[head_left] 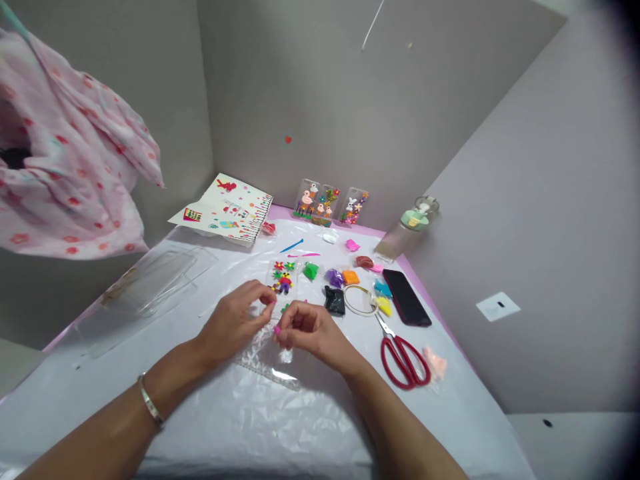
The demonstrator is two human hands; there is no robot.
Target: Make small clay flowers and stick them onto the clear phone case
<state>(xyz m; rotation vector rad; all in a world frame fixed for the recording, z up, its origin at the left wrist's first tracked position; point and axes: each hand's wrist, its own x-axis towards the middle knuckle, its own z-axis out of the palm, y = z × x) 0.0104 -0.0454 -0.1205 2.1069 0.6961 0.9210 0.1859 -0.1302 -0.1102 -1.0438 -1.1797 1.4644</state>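
Note:
My right hand point(315, 333) pinches a small bit of pink modelling clay point(277, 330) between thumb and fingers. Beside it, my left hand point(233, 323) has thumb and forefinger brought together in a pinch; whether anything is between the tips is too small to tell. Just beyond my hands lies a clear phone case point(295, 265) decorated with clay flowers and a clay figure point(285, 283) in red, yellow and purple. My hands cover part of this case. Under them is a crinkled transparent plastic bag point(265, 360).
Clay packets, among them green point(311, 271), purple point(335, 277) and black point(335, 301), lie beyond my hands. Red-handled scissors point(405, 363), a white ring point(361, 300), a phone point(407, 298) and a bottle point(407, 230) are at right. Clear cases point(150, 287) lie left.

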